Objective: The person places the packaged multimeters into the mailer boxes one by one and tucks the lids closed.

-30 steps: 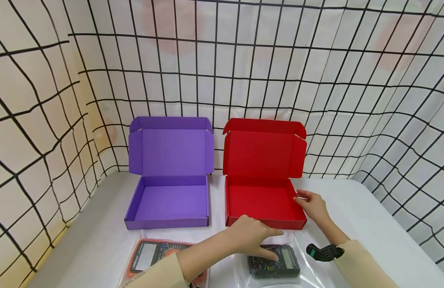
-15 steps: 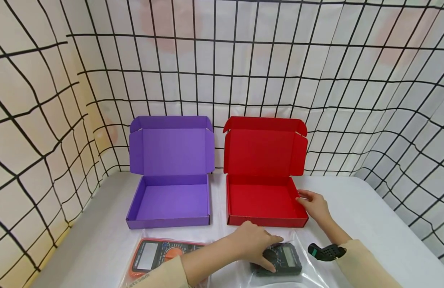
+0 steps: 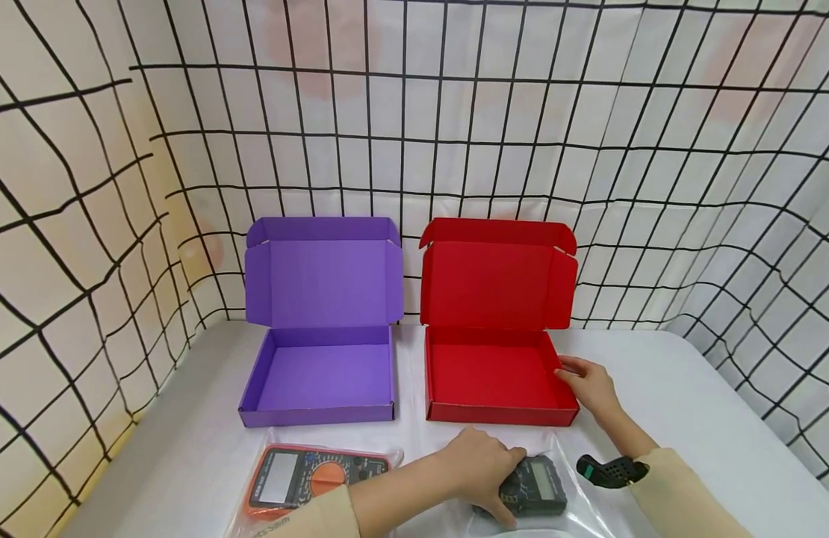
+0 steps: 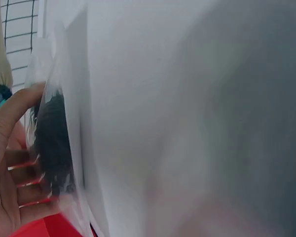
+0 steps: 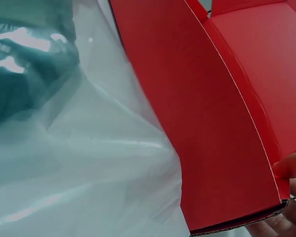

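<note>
My left hand (image 3: 478, 467) grips a black digital multimeter (image 3: 542, 486) in a clear plastic bag (image 3: 585, 515), thumb at the near edge and fingers at the far edge. In the left wrist view the dark multimeter (image 4: 56, 138) shows between the thumb and the spread fingers. At the right side of the open red box (image 3: 502, 415), my right hand (image 3: 592, 385) pinches the side wall. The right wrist view has its thumb (image 5: 292, 167) inside the wall and the other fingers outside, below the corner. The left hand covers part of the multimeter's left end.
An open purple box (image 3: 317, 417) stands left of the red one, both lids raised. An orange multimeter (image 3: 276, 478) in a clear bag lies at the front left, partly under the left sleeve (image 3: 317, 515). A grid-patterned cloth (image 3: 482, 112) walls the white table (image 3: 656, 388).
My left hand has moved slightly right and down, and its fingers have closed in on the black multimeter. The right hand stays at the red box's wall.
</note>
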Motion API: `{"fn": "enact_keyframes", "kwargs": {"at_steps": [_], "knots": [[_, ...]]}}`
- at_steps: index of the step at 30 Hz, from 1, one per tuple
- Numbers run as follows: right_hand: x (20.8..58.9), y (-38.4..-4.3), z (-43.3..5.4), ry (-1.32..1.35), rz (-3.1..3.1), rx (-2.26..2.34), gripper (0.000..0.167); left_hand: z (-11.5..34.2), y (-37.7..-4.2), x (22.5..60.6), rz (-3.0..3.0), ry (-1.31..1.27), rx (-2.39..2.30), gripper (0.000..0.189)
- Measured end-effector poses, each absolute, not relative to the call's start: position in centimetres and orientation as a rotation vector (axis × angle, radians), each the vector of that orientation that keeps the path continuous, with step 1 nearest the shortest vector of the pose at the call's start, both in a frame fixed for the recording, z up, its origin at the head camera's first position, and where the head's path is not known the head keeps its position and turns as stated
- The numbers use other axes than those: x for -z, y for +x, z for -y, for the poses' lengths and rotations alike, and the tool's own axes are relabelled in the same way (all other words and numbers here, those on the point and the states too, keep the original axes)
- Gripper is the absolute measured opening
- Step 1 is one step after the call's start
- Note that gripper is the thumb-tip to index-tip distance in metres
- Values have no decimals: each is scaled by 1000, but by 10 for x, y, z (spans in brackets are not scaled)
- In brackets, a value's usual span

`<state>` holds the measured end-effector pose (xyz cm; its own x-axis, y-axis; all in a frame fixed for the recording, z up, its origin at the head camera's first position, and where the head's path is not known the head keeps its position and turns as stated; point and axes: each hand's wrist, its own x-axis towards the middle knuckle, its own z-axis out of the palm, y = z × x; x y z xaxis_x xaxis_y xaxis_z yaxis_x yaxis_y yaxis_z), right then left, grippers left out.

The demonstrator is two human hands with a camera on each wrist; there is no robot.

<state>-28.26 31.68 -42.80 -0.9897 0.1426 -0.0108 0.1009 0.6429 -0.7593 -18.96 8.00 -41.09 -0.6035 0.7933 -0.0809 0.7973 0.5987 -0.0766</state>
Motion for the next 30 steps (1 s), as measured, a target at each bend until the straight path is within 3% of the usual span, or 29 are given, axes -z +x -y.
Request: {"fn": "enact_keyframes", "kwargs": {"at_steps": [19,30], "knots": [[428,-281,-320,-262,2836,-1417,53,-88,-181,414,-2916,1187,12,49],[424,-281,-322,-281,2823,-1561,54,-92,-182,416,-2937,1114,-41,53]]}}
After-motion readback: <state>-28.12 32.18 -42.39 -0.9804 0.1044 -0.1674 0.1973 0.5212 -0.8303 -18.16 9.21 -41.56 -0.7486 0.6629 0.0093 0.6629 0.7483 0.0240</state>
